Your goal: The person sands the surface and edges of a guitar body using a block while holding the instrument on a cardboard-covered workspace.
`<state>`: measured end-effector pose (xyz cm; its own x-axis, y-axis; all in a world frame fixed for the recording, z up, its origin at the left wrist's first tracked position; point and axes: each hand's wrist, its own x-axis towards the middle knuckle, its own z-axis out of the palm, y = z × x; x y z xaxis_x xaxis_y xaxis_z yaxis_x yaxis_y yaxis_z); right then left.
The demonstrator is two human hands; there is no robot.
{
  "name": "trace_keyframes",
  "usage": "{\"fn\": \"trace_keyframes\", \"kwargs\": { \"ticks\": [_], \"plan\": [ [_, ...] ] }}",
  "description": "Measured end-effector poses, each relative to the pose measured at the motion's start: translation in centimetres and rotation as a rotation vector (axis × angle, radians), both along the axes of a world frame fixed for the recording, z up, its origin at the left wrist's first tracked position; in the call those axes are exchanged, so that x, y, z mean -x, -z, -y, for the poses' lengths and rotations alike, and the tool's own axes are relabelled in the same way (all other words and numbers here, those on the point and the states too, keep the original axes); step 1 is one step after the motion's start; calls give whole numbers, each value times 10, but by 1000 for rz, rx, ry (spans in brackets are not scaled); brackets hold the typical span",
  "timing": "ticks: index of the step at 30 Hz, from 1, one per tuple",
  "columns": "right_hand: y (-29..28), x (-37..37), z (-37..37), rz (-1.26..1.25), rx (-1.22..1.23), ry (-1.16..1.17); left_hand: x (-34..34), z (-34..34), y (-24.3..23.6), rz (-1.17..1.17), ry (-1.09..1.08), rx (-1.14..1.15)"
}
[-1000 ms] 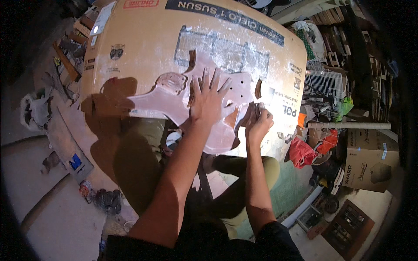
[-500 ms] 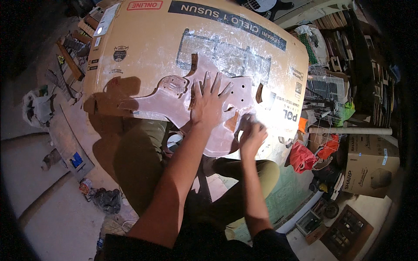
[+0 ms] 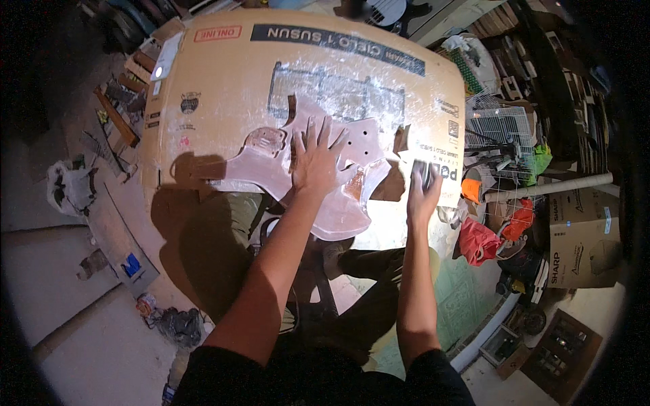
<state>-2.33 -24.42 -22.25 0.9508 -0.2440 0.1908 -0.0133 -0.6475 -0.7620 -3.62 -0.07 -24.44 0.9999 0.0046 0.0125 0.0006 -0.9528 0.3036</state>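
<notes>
**Left hand flat on the guitar body, right hand closed on a sanding block off its edge**

My left hand [image 3: 317, 159] lies flat on the guitar-shaped wooden body [image 3: 308, 172], palm down, fingers spread wide and released, gripping nothing. It presses near the middle of the piece, just left of a cluster of small drilled holes.

The wooden body rests on a large cardboard sheet [image 3: 223, 81] that serves as my work surface. Its lower rounded end overhangs the near edge of the cardboard, above my knees. The wood is pale pinkish-brown, with a routed cavity at its left horn. The cardboard above it is covered with pale dust.

My right hand [image 3: 423, 193] is to the right of the body, clear of its edge as far as I can judge. Its fingers are curled around a small dark block [image 3: 421, 174], apparently a sanding block, held against the cardboard. I cannot tell whether the block touches the wood.

To my right: a white wire cage [image 3: 501, 128], a long cardboard tube [image 3: 555, 186], red cloth [image 3: 477, 240] and a printed carton [image 3: 586, 237]. To my left, scrap and debris on the concrete floor [image 3: 68, 298].
</notes>
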Motion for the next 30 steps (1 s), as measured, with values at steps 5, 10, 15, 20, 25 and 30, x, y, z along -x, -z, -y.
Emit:
{"fn": "trace_keyframes", "kwargs": {
  "ticks": [5,10,15,20,25,30],
  "plan": [
    [-50,115,19,-630,-1309,243,11,-5,5,111,-7,64],
    [-41,193,8,-535,-2040,-26,57,27,-31,-372,237,744],
    [-49,228,-28,-636,-2307,-272,134,35,-90,-833,405,1594],
    [-56,250,-43,-702,-2488,-446,170,29,-108,-745,424,1567],
    [-40,241,-47,-793,-2381,-467,170,20,-116,-703,272,1399],
    [-12,197,-28,-826,-1110,-243,120,45,-126,-295,13,1179]
  ]
}}
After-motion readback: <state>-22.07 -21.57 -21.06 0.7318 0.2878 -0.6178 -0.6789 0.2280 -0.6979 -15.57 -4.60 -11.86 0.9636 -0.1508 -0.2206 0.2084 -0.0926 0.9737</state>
